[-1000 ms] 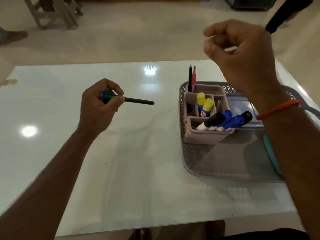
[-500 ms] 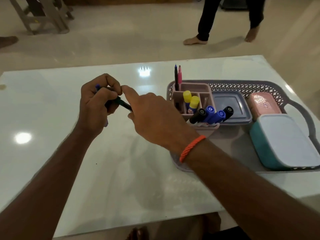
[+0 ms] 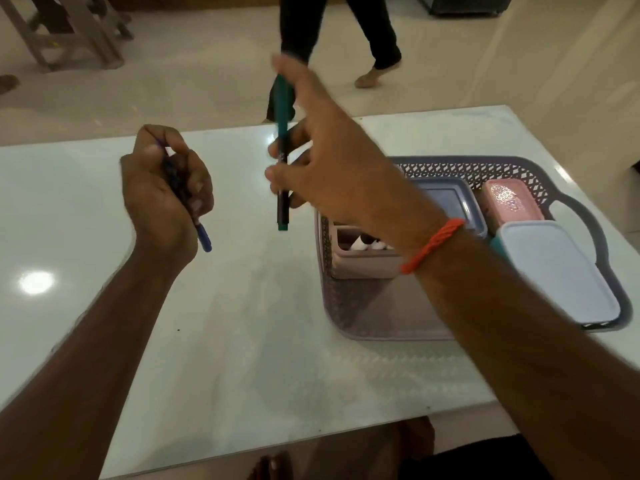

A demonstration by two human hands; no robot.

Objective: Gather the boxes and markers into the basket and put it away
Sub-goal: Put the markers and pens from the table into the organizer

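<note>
My right hand (image 3: 325, 147) pinches a green pen (image 3: 282, 161) that hangs upright above the table, just left of the grey lattice basket (image 3: 346, 306). My left hand (image 3: 166, 195) grips a blue pen (image 3: 203, 235), whose tip pokes out below the fist. In the basket stands a pink organizer (image 3: 363, 265) with white marker ends showing; my right wrist hides most of it. Also in the basket lie a grey-lidded box (image 3: 446, 199), a pink box (image 3: 512, 202) and a teal box with a pale lid (image 3: 557, 271).
The white glossy table (image 3: 242, 341) spreads left and in front of the basket. A person's legs (image 3: 346, 36) cross the floor beyond the far edge. A wooden stool (image 3: 69, 29) stands at the back left. My feet show under the near edge.
My right hand took the green pen from my left hand and lifted it up and to the right. My left hand keeps only the blue pen.
</note>
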